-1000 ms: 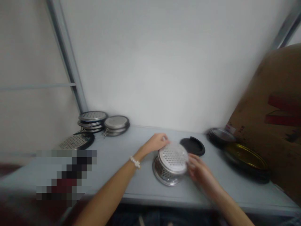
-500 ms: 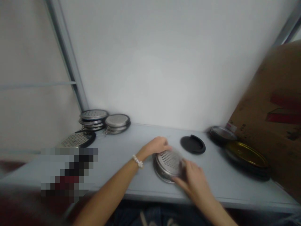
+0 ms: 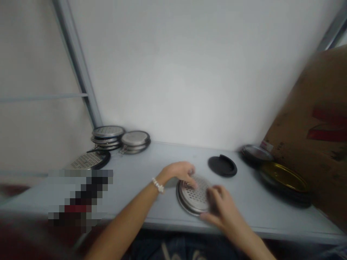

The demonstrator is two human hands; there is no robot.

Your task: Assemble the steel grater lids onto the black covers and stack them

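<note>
A round perforated metal disc (image 3: 199, 196) lies on a shallow round metal piece with a darker rim (image 3: 184, 206), near the front edge of the table. My left hand (image 3: 179, 171), with a white bead bracelet at the wrist, is over the disc's far left side. Its thumb reaches across the holes and its fingers are apart. Around the right edge of the disc is my right hand (image 3: 223, 207), thumb low at the front and fingers on top, slightly blurred. Just behind it lies a flat black round lid (image 3: 222, 166) with a raised lip.
Stacked perforated discs (image 3: 108, 135) and a second short stack (image 3: 135, 141) stand at the back left, with another perforated disc (image 3: 88, 160) before them. At right are a yellow round dish (image 3: 287, 177), a dark-rimmed dish (image 3: 257, 153) and a large cardboard box (image 3: 311, 119).
The perforated disc sits lower and flatter on the piece beneath. My left hand has loosened from the far rim, its thumb now over the disc. My right hand remains at the right edge.
</note>
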